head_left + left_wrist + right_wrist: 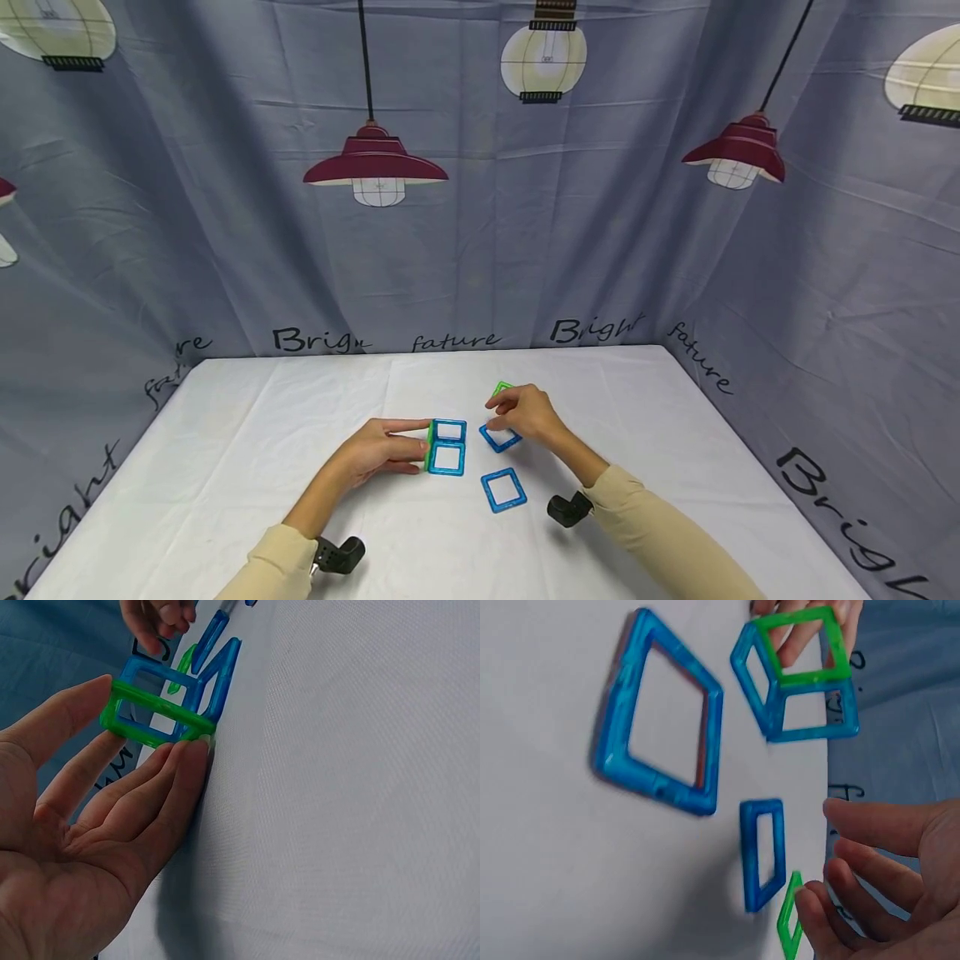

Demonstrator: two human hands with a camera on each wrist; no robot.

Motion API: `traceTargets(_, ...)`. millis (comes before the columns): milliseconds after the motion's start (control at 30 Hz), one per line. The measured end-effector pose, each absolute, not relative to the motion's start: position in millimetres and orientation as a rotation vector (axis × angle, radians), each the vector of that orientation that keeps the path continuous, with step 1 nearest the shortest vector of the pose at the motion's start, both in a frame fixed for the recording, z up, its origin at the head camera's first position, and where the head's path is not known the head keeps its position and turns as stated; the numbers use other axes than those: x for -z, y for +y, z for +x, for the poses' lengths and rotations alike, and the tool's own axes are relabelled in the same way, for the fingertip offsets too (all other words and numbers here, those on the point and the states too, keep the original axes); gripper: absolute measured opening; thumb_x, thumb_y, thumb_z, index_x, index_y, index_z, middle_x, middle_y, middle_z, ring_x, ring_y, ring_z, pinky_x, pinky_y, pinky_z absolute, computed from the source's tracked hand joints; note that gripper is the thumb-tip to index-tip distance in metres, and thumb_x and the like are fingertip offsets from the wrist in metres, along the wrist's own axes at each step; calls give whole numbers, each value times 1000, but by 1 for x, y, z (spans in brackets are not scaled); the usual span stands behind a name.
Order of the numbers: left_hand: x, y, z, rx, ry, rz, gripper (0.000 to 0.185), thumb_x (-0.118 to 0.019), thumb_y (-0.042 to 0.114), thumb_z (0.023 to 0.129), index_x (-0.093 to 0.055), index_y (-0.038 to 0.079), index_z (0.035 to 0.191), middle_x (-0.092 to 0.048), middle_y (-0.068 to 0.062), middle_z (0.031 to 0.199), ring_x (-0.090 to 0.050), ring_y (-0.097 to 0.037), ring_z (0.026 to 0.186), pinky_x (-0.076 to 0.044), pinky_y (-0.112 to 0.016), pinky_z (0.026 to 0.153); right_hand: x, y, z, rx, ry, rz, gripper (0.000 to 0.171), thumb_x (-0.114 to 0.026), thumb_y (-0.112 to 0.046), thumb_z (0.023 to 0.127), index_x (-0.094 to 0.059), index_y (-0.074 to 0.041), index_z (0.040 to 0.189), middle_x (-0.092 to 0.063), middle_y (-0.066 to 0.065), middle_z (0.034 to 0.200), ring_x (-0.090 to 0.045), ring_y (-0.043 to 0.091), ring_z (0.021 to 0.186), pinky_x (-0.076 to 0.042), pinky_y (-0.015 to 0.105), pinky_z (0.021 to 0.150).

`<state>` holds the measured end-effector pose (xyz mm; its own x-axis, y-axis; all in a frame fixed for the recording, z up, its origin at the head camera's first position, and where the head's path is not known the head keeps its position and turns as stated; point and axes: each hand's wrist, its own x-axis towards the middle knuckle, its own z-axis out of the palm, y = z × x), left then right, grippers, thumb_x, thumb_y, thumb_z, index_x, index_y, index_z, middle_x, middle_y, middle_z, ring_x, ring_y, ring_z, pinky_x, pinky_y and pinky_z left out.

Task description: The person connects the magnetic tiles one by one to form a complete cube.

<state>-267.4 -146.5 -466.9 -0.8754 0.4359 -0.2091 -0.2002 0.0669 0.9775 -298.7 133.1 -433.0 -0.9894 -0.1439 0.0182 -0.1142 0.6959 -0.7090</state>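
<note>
White cloth covers the table [247, 417]; on it, toward the near edge and about midway between the left and right edges, lies a set of plastic square frames.

- Built piece [447, 447] — two blue frames joined flat on the cloth, with a green frame [154, 714] standing on edge along their left side. The wrist views suggest a blue frame standing too, so the exact shape is hard to tell.
- Left hand [378, 454] — fingers straight and relaxed, fingertips [187, 754] pressed against the green frame's outer face, thumb above it. It steadies, it does not grasp.
- Right hand [525, 412] — hovers just right of the built piece, fingers loosely curled over a small blue frame [500, 437] lying on the cloth; a second green frame [789, 919] stands or leans at the fingertips. Whether the fingers actually pinch either one cannot be told.
- Loose blue frame [503, 489] — flat on the cloth, nearer the front edge, apart from both hands.

Handling note, as a judgement: the upright green frame looks easily tipped, so the left fingers should hold light, even pressure — a new frame is best brought in edge to edge, squarely, not at a slant.

Backdrop: grey curtain printed with lamps.
</note>
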Motion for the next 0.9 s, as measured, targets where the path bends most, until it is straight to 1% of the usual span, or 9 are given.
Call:
traceTargets(100, 467, -147, -267, -1860, 1902, 230, 64, -79, 16, 89, -53, -2, 144, -71, -23, 122, -73, -22, 100, -63, -41, 86, 437, 141, -299, 1137, 2863, -202, 33, -88, -9, 75, -78, -9, 107, -71, 5, 93, -60, 18, 86, -53, 33, 76)
traceTargets(300, 464, -146, -265, -1862, 1904, 241, 64, -78, 14, 89, -52, -3, 145, -70, -24, 122, -73, -22, 100, -62, -42, 87, 446, 156, -299, 1041, 2867, -216, 47, -89, -3, 68, -76, -9, 113, -72, 7, 98, -63, 19, 90, -54, 39, 83)
traceTargets(400, 463, -145, -265, -1861, 1913, 234, 63, -78, 14, 89, -53, -2, 145, -70, -24, 122, -73, -22, 100, -62, -42, 87, 448, 160, -299, 1025, 2861, -219, 50, -90, -3, 68, -74, -9, 115, -72, 7, 100, -64, 19, 90, -54, 40, 84)
traceTargets(500, 463, -145, -265, -1861, 1917, 222, 64, -79, 14, 88, -54, -1, 144, -71, -23, 122, -73, -22, 99, -62, -41, 87, 449, 161, -298, 1032, 2846, -216, 49, -90, -4, 69, -74, -10, 115, -72, 7, 98, -62, 18, 88, -53, 37, 81)
traceTargets(667, 464, -146, -265, -1868, 1903, 239, 64, -78, 14, 89, -52, -3, 145, -70, -24, 122, -73, -22, 100, -62, -41, 87, 448, 164, -290, 1040, 2801, -247, 43, -91, -6, 70, -74, -10, 109, -71, 5, 95, -60, 15, 85, -51, 33, 78)
traceTargets(900, 467, -148, -267, -1865, 1894, 250, 64, -78, 15, 90, -51, -2, 146, -70, -24, 123, -73, -23, 101, -62, -41, 88, 445, 172, -271, 1037, 2749, -344, 43, -92, -8, 70, -72, -8, 108, -68, 6, 94, -58, 17, 85, -49, 29, 76)
